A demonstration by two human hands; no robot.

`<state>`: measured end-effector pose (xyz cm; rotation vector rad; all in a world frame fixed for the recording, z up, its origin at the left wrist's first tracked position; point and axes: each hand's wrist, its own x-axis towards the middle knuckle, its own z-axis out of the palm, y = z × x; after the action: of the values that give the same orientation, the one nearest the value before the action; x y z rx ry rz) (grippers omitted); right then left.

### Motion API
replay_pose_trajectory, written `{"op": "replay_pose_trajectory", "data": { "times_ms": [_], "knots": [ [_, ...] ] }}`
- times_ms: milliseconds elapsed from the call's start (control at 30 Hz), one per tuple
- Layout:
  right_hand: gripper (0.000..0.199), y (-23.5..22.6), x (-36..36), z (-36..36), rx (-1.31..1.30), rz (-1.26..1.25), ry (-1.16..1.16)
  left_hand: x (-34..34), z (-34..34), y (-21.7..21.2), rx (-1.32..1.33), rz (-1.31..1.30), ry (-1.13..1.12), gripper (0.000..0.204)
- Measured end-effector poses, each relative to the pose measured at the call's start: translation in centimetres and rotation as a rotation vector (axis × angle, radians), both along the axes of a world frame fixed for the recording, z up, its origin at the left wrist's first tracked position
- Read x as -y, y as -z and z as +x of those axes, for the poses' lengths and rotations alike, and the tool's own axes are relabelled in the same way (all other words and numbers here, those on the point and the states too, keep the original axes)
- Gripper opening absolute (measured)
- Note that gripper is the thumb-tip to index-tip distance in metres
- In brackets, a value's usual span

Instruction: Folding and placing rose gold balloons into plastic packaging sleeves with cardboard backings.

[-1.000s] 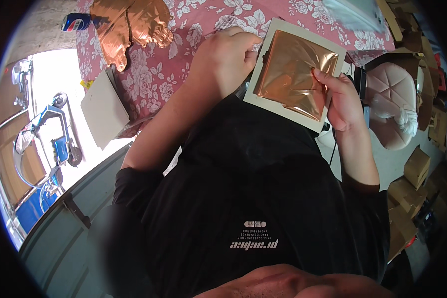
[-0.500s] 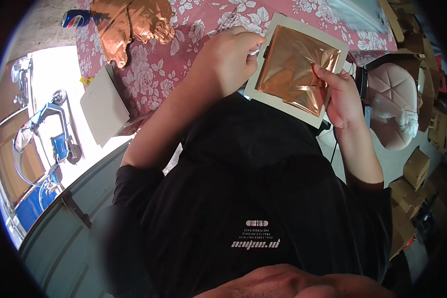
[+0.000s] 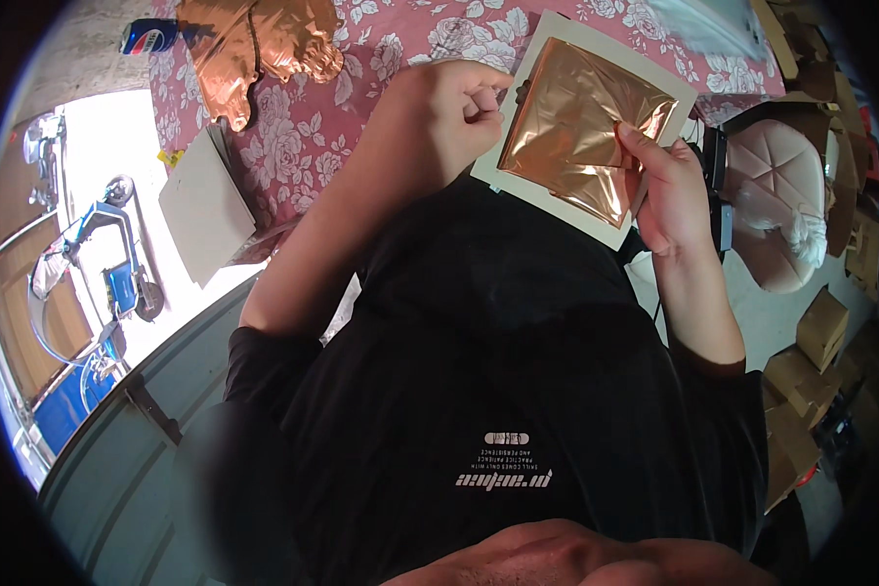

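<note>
The cream board (image 3: 547,202), with the copper-coloured foil (image 3: 571,107) lying on it, has been shifted slightly toward 12 o'clock since the earlier frames, and the left hand (image 3: 449,112) has been curled in more tightly. The clock face is taken about the middle of the view; by it, the board and foil are held at 1 o'clock, tilted. The board is grasped at its 4 o'clock side by the right hand (image 3: 676,195), the thumb being pressed on the foil and the other fingers mostly hidden. The left fingers are folded toward the palm beside the board's 10 o'clock edge; whether anything is pinched in them cannot be told. The table is covered by a pink floral tablecloth (image 3: 288,146). At 11 o'clock a crumpled copper-coloured sheet (image 3: 303,44) is spread, with a blue can (image 3: 148,37) just beyond it. Pale boards (image 3: 205,210) are stacked near 10 o'clock. A quilted pale seat (image 3: 772,181) is seen between 2 and 3 o'clock, and cardboard boxes (image 3: 820,327) at 3.
</note>
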<state>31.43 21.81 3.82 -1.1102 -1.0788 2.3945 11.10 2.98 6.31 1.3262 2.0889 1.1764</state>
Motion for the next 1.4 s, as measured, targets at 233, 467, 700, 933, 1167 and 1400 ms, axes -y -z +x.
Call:
{"op": "replay_pose_trajectory", "data": {
  "times_ms": [233, 467, 700, 933, 1167, 1400],
  "knots": [
    [0.023, 0.4, 0.8, -0.3, -0.024, 0.041, 0.016, 0.3, -0.1, 0.6, -0.135, -0.011, 0.015, 0.031],
    [0.023, 0.6, 1.2, -0.3, -0.042, 0.059, 0.045, 0.3, 0.5, -0.1, 0.016, -0.053, 0.014, 0.032],
    [0.019, 0.7, 1.3, -0.6, -0.015, 0.071, 0.028, -0.1, 0.8, 0.5, -0.059, 0.019, -0.022, 0.029],
    [0.013, 2.0, 1.2, -0.5, 0.027, 0.092, 0.024, -1.3, 0.9, 1.5, -0.248, 0.085, -0.027, 0.027],
    [0.012, 0.3, 3.0, -2.3, -0.002, 0.092, 0.193, -1.2, 2.1, 1.1, -0.494, 0.164, -0.062, 0.03],
    [0.021, 2.7, 2.3, -1.2, -0.021, 0.113, 0.041, -0.8, 1.9, 0.8, -0.464, 0.054, -0.031, 0.03]
  ]
}}
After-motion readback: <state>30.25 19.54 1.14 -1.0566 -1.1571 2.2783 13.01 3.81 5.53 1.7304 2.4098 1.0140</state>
